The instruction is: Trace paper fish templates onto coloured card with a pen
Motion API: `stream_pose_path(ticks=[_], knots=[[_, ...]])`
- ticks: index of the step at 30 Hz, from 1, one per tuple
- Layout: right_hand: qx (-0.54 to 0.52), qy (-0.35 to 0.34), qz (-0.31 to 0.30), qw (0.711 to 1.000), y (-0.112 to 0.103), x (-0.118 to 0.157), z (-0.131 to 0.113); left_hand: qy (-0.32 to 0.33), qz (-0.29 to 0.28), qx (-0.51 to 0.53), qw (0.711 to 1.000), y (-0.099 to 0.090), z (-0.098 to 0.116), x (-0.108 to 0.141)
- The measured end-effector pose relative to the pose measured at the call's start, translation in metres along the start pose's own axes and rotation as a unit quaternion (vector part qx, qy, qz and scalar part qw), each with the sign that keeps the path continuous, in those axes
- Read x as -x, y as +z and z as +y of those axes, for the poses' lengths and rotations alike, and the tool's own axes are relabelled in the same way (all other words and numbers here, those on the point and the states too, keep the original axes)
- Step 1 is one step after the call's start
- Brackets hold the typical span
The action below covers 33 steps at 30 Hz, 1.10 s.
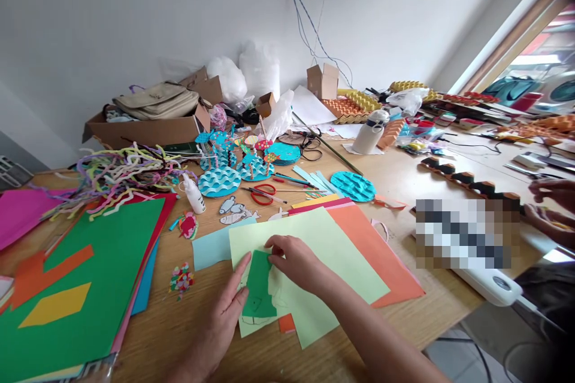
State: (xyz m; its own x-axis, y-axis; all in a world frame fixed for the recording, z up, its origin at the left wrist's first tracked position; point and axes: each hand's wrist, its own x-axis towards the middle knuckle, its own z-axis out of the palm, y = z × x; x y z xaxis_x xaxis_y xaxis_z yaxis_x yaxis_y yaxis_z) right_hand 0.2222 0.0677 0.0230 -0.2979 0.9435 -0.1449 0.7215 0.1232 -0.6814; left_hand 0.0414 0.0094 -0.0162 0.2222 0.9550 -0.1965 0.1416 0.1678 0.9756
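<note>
A small green paper piece (259, 287) with a rough right edge and a faint drawn mark lies over pale green paper (332, 275). Pencil-like outlines show on the pale sheet around it. My left hand (227, 299) rests along the green piece's left edge, index finger and thumb stretched apart. My right hand (294, 260) has its fingers curled together at the piece's top right corner, pinching it. A notch is cut in the pale sheet's lower edge, and a small orange paper scrap (286, 323) shows there.
Red scissors (263, 193), a glue bottle (194, 194) and fish cut-outs (238, 215) lie beyond my hands. A green sheet stack (99, 287) is on the left, with pipe cleaners (126, 173) behind. Another person's hand (550, 215) and a white power strip (489, 281) are at right.
</note>
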Motion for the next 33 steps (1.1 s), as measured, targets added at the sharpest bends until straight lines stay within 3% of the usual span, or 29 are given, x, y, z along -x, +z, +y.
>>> stream_pose_path(ticks=[3, 5, 8, 11, 14, 18, 22, 26, 29, 31, 33], knots=[[-0.078, -0.002, -0.024, 0.997, -0.008, 0.008, 0.011, -0.009, 0.016, 0.046, 0.999, 0.000, 0.000, 0.002], [-0.182, 0.016, -0.007, 0.983, -0.018, 0.019, 0.024, -0.014, 0.024, 0.104, 0.994, 0.000, -0.002, 0.002], [-0.368, 0.064, 0.055, 0.926, -0.035, 0.038, 0.047, -0.026, 0.022, 0.207, 0.978, 0.001, -0.004, 0.001], [-0.466, 0.113, 0.103, 0.872, -0.043, 0.049, 0.059, -0.059, 0.029, 0.274, 0.959, 0.003, -0.002, -0.001], [-0.483, 0.136, 0.096, 0.860, -0.034, 0.052, 0.054, -0.081, 0.036, 0.318, 0.944, 0.006, 0.003, -0.001], [-0.450, 0.152, 0.046, 0.879, -0.005, 0.044, 0.035, -0.077, 0.018, 0.332, 0.940, 0.009, 0.006, 0.001], [-0.375, 0.184, 0.017, 0.908, 0.022, 0.036, 0.020, -0.061, 0.039, 0.235, 0.969, 0.010, 0.009, 0.004], [-0.287, 0.169, 0.005, 0.943, 0.025, 0.039, 0.019, -0.053, 0.063, 0.172, 0.982, 0.012, 0.011, 0.005], [-0.112, 0.144, 0.095, 0.979, 0.005, 0.045, 0.037, -0.055, 0.082, 0.136, 0.986, 0.012, 0.008, 0.004], [0.021, 0.168, 0.200, 0.965, -0.015, 0.049, 0.058, -0.050, 0.096, 0.117, 0.987, 0.011, 0.004, 0.003], [0.107, 0.194, 0.248, 0.943, -0.034, 0.053, 0.080, -0.043, 0.088, 0.108, 0.989, 0.008, -0.002, 0.001]])
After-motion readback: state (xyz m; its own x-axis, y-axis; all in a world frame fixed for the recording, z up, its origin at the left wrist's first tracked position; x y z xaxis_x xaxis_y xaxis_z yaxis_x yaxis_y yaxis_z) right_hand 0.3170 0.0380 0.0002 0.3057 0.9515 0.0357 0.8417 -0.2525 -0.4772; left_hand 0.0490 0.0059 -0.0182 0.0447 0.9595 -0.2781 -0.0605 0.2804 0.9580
